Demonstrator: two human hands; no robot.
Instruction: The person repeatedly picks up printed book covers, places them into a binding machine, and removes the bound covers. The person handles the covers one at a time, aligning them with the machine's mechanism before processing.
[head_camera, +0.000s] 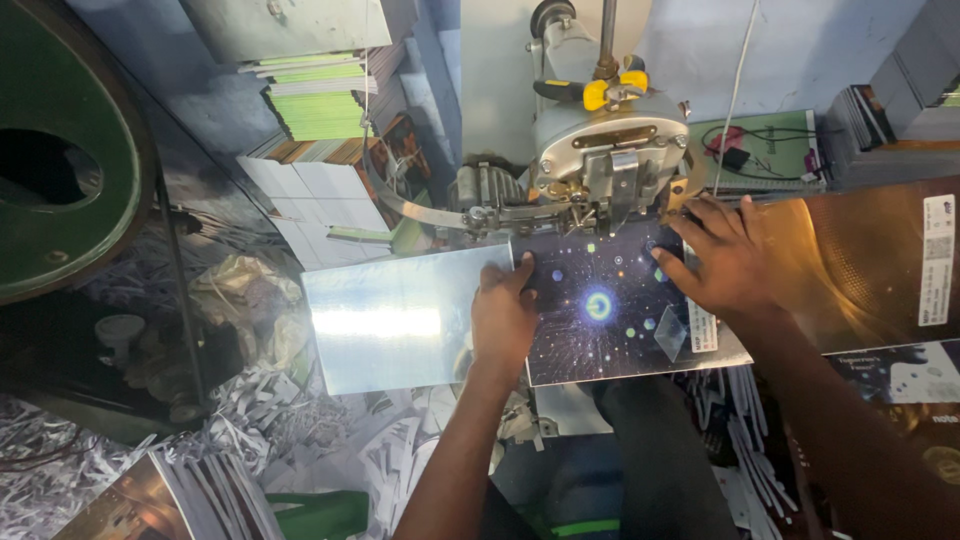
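The left hand (503, 315) presses flat on the middle fold of an open dark starry book cover (610, 305); the right hand (725, 258) lies spread on its far corner, right under the metal stitching machine head (608, 150). Fingers so close could get pinched, I think. The cover lies flat, long side running left to right.
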